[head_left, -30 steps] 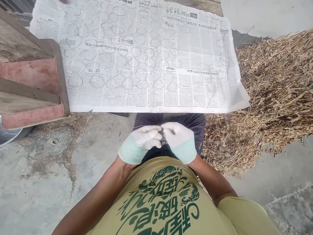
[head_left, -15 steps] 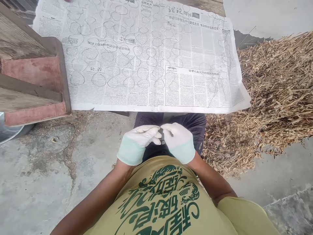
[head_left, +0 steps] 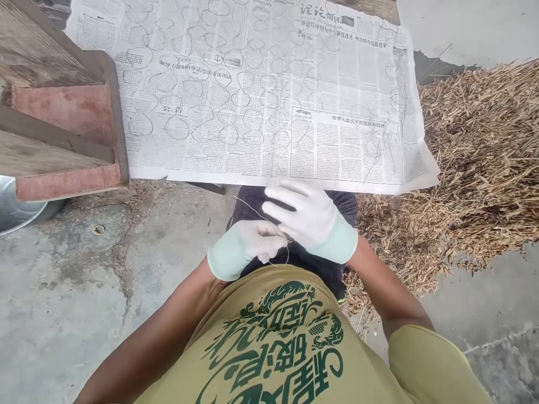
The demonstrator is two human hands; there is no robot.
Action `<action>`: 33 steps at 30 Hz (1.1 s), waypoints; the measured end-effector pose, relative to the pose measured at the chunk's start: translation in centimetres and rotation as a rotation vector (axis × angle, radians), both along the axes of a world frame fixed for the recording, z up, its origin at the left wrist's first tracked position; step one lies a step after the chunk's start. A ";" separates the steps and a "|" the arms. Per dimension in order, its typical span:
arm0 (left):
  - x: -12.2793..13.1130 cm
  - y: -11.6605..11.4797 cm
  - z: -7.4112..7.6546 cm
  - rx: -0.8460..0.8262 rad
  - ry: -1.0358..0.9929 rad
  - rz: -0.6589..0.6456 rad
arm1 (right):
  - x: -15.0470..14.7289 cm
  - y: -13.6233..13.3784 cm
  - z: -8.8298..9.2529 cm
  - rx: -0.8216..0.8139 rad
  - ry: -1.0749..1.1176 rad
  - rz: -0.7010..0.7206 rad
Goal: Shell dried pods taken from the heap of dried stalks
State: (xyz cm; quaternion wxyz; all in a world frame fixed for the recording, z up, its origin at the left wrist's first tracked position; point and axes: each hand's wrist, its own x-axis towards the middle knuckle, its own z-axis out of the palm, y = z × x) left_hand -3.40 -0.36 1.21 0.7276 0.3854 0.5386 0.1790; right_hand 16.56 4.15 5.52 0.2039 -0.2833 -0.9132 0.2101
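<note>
Both my hands wear white gloves and sit over my lap, just below a spread newspaper (head_left: 261, 95). My left hand (head_left: 248, 247) is closed in a pinch on a thin wire (head_left: 252, 205) that runs up and to the left and loops below the fingers. My right hand (head_left: 309, 219) lies above and partly over the left, its fingers stretched out toward the left and apart. Several thin wire loops (head_left: 177, 126) lie in rows all over the newspaper.
A worn wooden bench with red-painted edges (head_left: 63, 140) stands at the left, a metal basin (head_left: 17, 205) beneath it. A heap of dry straw (head_left: 471, 163) fills the right side. The ground is cracked concrete (head_left: 84, 303).
My right hand has come off the pinch, lifted up and forward, and spread its fingers. My left hand stayed closed on the wire. The view shifted slightly.
</note>
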 end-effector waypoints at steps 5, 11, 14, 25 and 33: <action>0.2 0.1 0.9 -0.028 0.031 -0.202 | -0.6 2.4 1.4 -0.006 -0.127 0.247; -0.3 0.4 0.9 -0.060 0.071 -0.427 | -1.0 2.5 1.4 0.065 -0.305 0.394; -0.5 1.1 0.7 -0.050 0.055 -0.592 | -1.1 2.6 1.8 0.270 -0.351 0.423; -0.9 2.0 0.0 -0.073 0.051 -0.628 | 0.0 2.8 -0.4 0.281 -0.504 0.553; -0.4 1.3 0.3 -0.080 0.062 -0.484 | -0.1 2.0 0.0 0.150 -0.596 0.406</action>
